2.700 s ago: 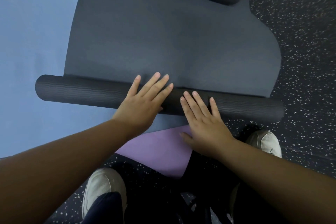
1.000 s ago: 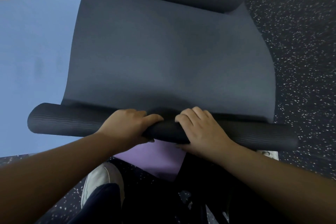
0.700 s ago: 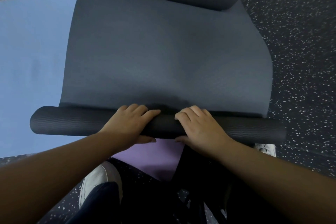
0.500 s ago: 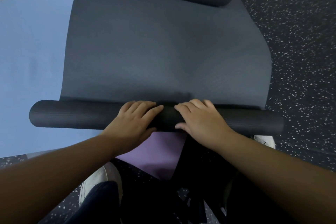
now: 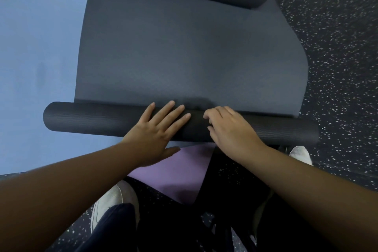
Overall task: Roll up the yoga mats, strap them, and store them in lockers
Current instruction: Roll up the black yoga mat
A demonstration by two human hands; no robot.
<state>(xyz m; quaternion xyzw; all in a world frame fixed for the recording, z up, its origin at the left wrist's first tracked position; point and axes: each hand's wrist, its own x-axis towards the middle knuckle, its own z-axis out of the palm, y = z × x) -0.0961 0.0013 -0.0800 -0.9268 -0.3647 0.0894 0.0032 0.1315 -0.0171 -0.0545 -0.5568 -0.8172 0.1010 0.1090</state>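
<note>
The left hand was laid flat, fingers straight, on the rolled part of the dark grey mat; the right hand was curled over it. A blue mat lay underneath, leftward.

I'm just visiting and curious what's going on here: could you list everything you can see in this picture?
dark grey yoga mat: one, dark grey, on the floor, near end rolled into a tube, far end curled up
blue mat: one, light blue, flat, left, partly under the grey mat
purple mat: one, purple, a corner showing below the roll
floor: dark, white-speckled, right side and corners
shoes: two, white, by the bottom edge, right one partly hidden
dark trousers: dark, at the bottom
left hand: fingers straight, pressing on the roll
right hand: fingers curled over the roll
</note>
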